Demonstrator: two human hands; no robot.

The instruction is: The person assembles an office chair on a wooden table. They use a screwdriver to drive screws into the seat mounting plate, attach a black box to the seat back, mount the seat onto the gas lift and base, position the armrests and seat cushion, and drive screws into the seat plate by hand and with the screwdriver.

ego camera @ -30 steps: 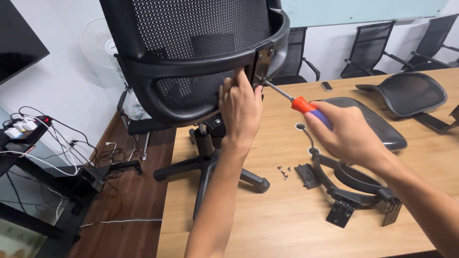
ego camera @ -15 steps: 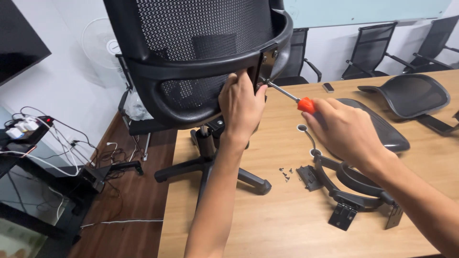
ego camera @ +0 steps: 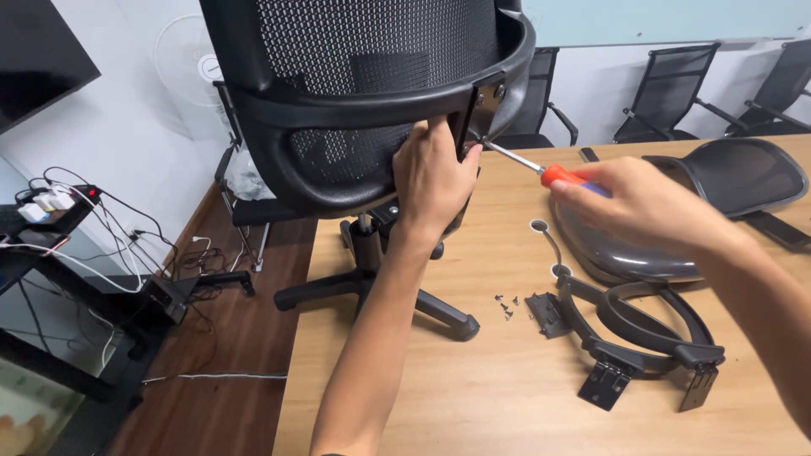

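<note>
A black mesh office chair back (ego camera: 372, 76) rises over the left edge of the wooden table (ego camera: 473, 388). My left hand (ego camera: 435, 177) grips the chair's lower frame beside a metal bracket (ego camera: 486, 105). My right hand (ego camera: 638, 203) holds a screwdriver (ego camera: 549, 171) with an orange and blue handle. Its metal tip reaches the bracket's underside, close to my left fingers.
On the table lie a dark seat pan (ego camera: 625, 253), a black armrest frame (ego camera: 646, 333), several small screws (ego camera: 505, 306) and another mesh back (ego camera: 743, 173). The chair's star base (ego camera: 372, 291) stands on the floor. Cables and a power strip (ego camera: 51, 207) lie left; more chairs (ego camera: 667, 93) stand behind.
My right hand and the screwdriver have risen slightly and drawn nearer the bracket. My left hand keeps its grip on the chair frame.
</note>
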